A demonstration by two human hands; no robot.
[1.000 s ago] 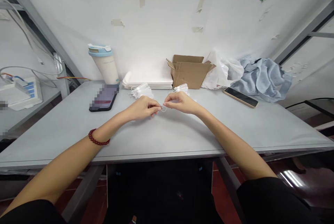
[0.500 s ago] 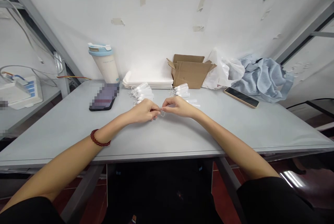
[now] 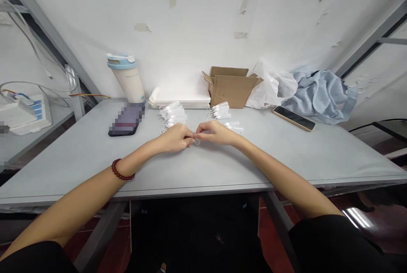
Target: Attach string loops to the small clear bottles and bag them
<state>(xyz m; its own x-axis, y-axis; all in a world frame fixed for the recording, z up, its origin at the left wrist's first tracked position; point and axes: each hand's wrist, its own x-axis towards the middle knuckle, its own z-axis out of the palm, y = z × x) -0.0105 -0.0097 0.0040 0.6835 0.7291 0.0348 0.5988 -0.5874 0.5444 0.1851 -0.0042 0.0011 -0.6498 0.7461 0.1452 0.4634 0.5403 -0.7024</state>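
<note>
My left hand and my right hand meet fingertip to fingertip just above the table. Both are closed in a pinch on a thin white cord loop, which dips below the fingertips. Whatever else the fingers cover is hidden. Behind my left hand lies a bunch of small white tubes with cord loops. A second group of looped tubes rests behind my right hand, and a few clear tubes lie close to its knuckles.
Along the wall stand a cream tumbler, stacked white trays, an open cardboard box, a white plastic bag and a blue cloth. One phone lies left, another phone right, on the grey table.
Both hands stay pinched together and have shifted very slightly down in the view. The cord loop still hangs between them. Nothing else has visibly moved on the table.
</note>
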